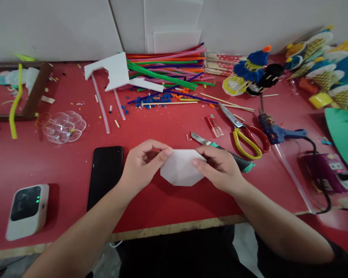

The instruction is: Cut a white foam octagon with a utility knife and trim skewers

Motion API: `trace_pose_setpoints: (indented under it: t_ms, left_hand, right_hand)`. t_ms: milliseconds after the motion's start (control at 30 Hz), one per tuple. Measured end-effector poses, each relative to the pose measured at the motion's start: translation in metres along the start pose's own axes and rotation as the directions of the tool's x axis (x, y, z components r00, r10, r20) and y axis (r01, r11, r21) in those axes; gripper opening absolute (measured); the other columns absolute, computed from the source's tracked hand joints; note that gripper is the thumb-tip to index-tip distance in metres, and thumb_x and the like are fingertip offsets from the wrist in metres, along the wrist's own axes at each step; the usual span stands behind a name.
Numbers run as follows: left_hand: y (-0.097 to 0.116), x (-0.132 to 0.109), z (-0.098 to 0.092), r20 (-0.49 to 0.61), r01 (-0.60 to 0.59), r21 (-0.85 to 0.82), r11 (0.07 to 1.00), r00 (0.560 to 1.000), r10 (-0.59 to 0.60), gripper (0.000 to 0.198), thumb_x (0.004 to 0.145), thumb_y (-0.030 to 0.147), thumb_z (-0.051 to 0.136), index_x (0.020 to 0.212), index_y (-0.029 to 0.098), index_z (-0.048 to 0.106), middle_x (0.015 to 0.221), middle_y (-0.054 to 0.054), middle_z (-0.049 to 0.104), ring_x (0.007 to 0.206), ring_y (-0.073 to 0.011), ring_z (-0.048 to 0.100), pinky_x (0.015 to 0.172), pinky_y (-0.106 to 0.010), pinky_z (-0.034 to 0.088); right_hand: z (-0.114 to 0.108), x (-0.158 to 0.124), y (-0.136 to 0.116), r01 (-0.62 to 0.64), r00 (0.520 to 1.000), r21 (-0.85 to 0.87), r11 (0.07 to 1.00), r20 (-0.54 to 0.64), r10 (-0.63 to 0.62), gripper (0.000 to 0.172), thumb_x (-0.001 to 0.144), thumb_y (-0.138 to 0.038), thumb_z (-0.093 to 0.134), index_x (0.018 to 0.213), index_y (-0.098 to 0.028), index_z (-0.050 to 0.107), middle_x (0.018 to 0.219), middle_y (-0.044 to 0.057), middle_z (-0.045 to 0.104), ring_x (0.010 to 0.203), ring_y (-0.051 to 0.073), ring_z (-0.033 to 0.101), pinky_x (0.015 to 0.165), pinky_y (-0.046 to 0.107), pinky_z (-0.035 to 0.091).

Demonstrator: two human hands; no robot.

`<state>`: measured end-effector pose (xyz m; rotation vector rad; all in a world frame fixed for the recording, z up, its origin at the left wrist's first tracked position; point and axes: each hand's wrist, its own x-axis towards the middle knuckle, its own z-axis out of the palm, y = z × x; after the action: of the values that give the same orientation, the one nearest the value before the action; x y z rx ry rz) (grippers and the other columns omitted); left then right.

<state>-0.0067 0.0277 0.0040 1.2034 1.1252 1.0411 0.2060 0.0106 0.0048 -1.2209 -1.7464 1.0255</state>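
Between both hands I hold a white octagonal piece of board [182,169] above the front part of the red table. My left hand [145,164] pinches its upper left corner between thumb and fingers. On the right side, my right hand [219,166] grips the edge, thumb on the face and fingers behind. A utility knife [245,162] with a black and teal handle lies partly hidden behind my right hand. Beyond it rest scissors [240,135] with one yellow and one red handle. A black phone [105,173] lies beside my left hand.
A blue glue gun [278,131] with a clear glue stick lies at right, its cable near a purple power box [332,173]. Pipe cleaners [168,67], white foam offcuts [116,71] and wooden sticks [169,103] lie behind. A white device [29,210] stands at left.
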Motion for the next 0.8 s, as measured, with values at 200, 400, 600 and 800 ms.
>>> trace_pose_setpoints:
  t_ms: [200,400,600,800]
  left_hand:
    - [0.001,0.001,-0.001,-0.05,0.084,0.02,0.996,0.995,-0.083,0.026,0.082,0.047,0.076,0.083,0.021,0.072,0.072,-0.002,0.072,0.068,-0.0159,0.069,0.064,-0.025,0.057]
    - [-0.001,0.002,-0.001,-0.066,0.041,-0.002,0.999,0.997,-0.041,0.025,0.082,0.045,0.076,0.086,0.021,0.073,0.081,-0.002,0.075,0.073,-0.0148,0.071,0.074,-0.027,0.058]
    - [-0.011,0.011,0.001,-0.04,0.074,-0.055,0.996,0.996,-0.077,0.023,0.074,0.033,0.082,0.088,0.02,0.071,0.085,-0.001,0.072,0.07,-0.0132,0.07,0.075,-0.027,0.059]
    - [-0.006,0.007,0.005,0.007,-0.036,0.29,0.956,0.999,0.035,0.03,0.083,0.024,0.064,0.112,0.02,0.065,0.124,-0.01,0.068,0.118,-0.0235,0.065,0.106,-0.044,0.05]
  right_hand:
    - [-0.009,-0.001,-0.002,0.056,0.997,-0.039,0.998,-0.056,-0.058,0.015,0.083,-0.025,0.058,0.069,-0.021,0.054,0.057,-0.005,0.045,0.05,0.009,0.038,0.045,0.024,0.03]
    - [-0.014,0.009,0.014,-0.194,0.895,0.328,0.924,-0.326,0.304,0.022,0.077,-0.03,0.06,0.062,-0.023,0.046,0.057,-0.004,0.041,0.05,0.011,0.039,0.042,0.025,0.03]
    - [-0.022,0.023,0.038,-0.203,0.826,0.607,0.768,-0.315,0.467,0.016,0.077,-0.041,0.054,0.076,-0.026,0.049,0.07,0.002,0.055,0.061,0.021,0.056,0.052,0.037,0.048]
    - [-0.041,0.023,0.061,-0.093,0.842,0.605,0.791,-0.377,0.387,0.019,0.077,-0.045,0.052,0.076,-0.028,0.045,0.071,0.001,0.053,0.072,0.023,0.062,0.067,0.043,0.054]
